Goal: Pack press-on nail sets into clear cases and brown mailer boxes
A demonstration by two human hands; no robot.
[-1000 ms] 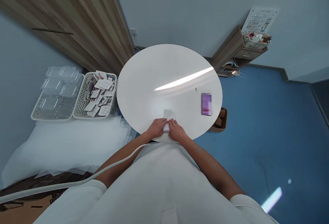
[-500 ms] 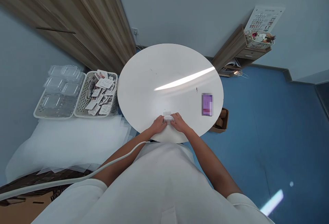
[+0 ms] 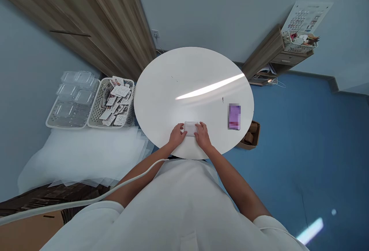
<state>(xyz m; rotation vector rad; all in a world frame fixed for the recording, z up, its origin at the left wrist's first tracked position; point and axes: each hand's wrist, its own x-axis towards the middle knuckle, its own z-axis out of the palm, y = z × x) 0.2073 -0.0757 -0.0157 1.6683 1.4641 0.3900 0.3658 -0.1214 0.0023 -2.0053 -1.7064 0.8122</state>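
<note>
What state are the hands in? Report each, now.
Left hand: open, curved at the left end of the white pack; grip unclear.
Right hand: open, curved at its right end; grip unclear.

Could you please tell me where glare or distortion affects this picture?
In the head view, a glare streak crosses the white table and a bright patch lies on the blue floor; the tall cabinet leans outward, probably lens distortion; the purple item is pixelated; the small pale item between the left hand and right hand shows little fine detail.
</note>
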